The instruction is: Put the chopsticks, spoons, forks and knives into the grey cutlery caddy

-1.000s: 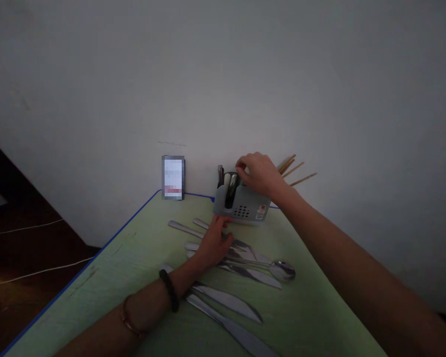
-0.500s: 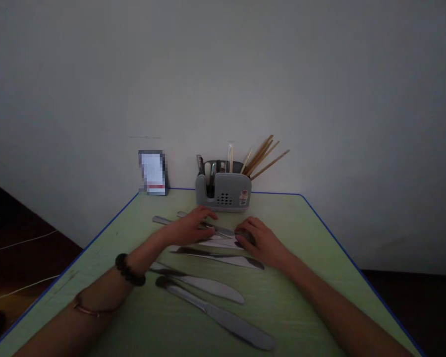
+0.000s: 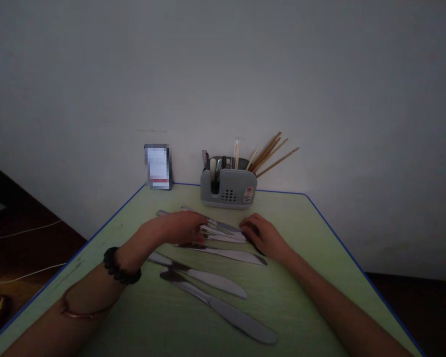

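Several metal table knives lie on the pale green table [image 3: 312, 297], handles to the left and blades to the right. My left hand [image 3: 186, 227] is over a close group of knives [image 3: 225, 232], fingers and thumb curled down around their handles. At the blade tips of that group is my right hand [image 3: 265, 238], its fingers bent and its thumb apart from them. Whether it touches the tips is hard to see. Nearer to me are a separate knife [image 3: 234, 255], another knife [image 3: 223, 283] and a larger knife [image 3: 241, 320], none of them held.
A grey utensil holder [image 3: 228, 188] with chopsticks [image 3: 269, 151] and other utensils stands at the table's back edge, against the white wall [image 3: 223, 69]. To its left a blurred-out phone-like screen [image 3: 159, 166] stands upright. Cables [image 3: 26, 232] run along the dark floor at the left.
My left hand has shifted left along the group of knives, and its spread fingers have curled down. My right hand stays by the blade tips. The whole view has shifted slightly.
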Motion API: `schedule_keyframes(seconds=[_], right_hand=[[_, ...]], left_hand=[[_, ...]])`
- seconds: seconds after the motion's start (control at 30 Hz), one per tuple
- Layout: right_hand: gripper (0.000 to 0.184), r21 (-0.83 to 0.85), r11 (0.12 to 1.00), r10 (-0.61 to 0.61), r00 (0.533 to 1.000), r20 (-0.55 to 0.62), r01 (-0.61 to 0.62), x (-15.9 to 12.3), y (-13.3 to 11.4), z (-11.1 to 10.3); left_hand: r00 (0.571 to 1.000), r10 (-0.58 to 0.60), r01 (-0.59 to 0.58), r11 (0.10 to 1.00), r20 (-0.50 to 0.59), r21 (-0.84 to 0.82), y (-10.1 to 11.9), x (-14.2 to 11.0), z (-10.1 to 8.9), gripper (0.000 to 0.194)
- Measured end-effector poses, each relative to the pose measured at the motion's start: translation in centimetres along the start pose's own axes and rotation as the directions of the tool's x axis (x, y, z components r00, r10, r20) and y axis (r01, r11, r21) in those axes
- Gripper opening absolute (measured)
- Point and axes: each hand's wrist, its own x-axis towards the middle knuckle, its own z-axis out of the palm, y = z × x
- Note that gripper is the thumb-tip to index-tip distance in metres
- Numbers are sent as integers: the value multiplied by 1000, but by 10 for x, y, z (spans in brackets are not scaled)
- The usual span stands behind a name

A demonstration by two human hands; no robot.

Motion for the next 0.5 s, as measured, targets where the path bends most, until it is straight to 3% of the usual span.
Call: schedule_keyframes(seconds=[0.1,0.2,0.27,0.33,0.5], right_hand=[[26,256,958,140,990,-23,-129,4,9,-7],[33,535,821,250,968,-29,-196,5,18,-13],[35,635,748,280,959,-39,-193,5,21,-15],[37,650,736,282,959,-36,-191,4,20,-16],[39,500,839,209,976,66,-214,0,7,-18]], left_hand=[[997,15,-22,995,71,100,2,1,-1,19],[997,-23,13,992,80,127,-5,-1,-1,20],[995,-40,30,994,96,104,-12,-2,-2,18],[996,-4,-1,998,88,57,-17,-3,-4,17],[994,102,-105,993,-44,-48,-13,-5,-19,26]])
